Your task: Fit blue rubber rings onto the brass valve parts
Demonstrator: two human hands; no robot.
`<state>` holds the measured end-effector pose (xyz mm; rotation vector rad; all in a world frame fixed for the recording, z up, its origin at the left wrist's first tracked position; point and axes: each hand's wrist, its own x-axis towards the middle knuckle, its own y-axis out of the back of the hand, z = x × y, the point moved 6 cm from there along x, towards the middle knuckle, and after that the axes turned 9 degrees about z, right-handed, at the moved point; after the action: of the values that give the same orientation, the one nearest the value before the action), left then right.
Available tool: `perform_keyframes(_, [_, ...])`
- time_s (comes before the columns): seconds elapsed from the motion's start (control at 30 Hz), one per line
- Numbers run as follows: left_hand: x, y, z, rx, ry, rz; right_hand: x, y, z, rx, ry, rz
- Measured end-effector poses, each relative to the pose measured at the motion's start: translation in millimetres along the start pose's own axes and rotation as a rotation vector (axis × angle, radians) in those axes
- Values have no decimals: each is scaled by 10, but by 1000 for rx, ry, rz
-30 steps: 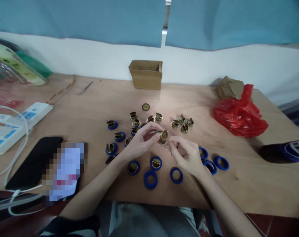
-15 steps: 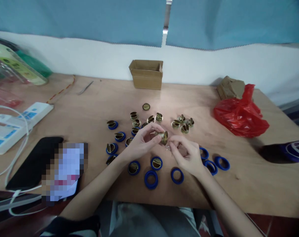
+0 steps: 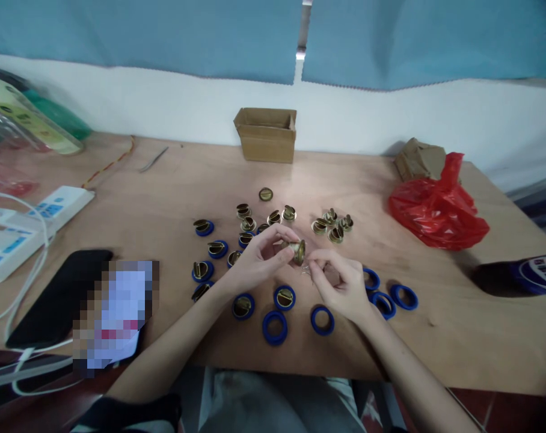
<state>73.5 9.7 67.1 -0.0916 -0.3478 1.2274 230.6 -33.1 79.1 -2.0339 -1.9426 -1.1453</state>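
Between the thumb and fingers of my left hand (image 3: 260, 260) is a brass-coloured round metal fitting (image 3: 299, 251), its flared rim turned to the right. Close beside that rim, my right hand (image 3: 340, 281) pinches a thin, shiny wire-like piece (image 3: 305, 268), too small to make out fully. Similar brass fittings lie on the table, including a loose one (image 3: 335, 234) beyond my right hand. Several others sit in blue rings, such as the blue-ringed fitting (image 3: 284, 297) below my hands. Bare blue rings, among them a near ring (image 3: 275, 328) and a right-hand ring (image 3: 404, 297), lie closer to me.
An open cardboard box (image 3: 268, 144) stands by the wall. To the right are a red plastic bag (image 3: 435, 210) and a dark bottle (image 3: 521, 276) on its side. A black phone (image 3: 61, 300), a pixelated screen and a white power strip (image 3: 56, 210) occupy the left.
Both hands keep nearly the same pose around the metal fitting. The whole view has shifted very slightly.
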Motion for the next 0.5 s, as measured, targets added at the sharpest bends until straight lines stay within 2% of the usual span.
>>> perform_keyframes(0.2, [8, -40, -19, -7, 34, -10, 19, -45, -19, 23, -26, -62])
perform_keyframes(0.3, [4, -22, -19, 42, 65, 18, 32, -3, 0, 48, -77, -41])
perform_keyframes(0.4, [-17, 22, -5, 178, 98, 45, 45, 78, 51, 75, -160, 49])
perform_keyframes(0.5, [-34, 78, 44, 451, 55, 53, 52, 106, 96, 93, -226, 88])
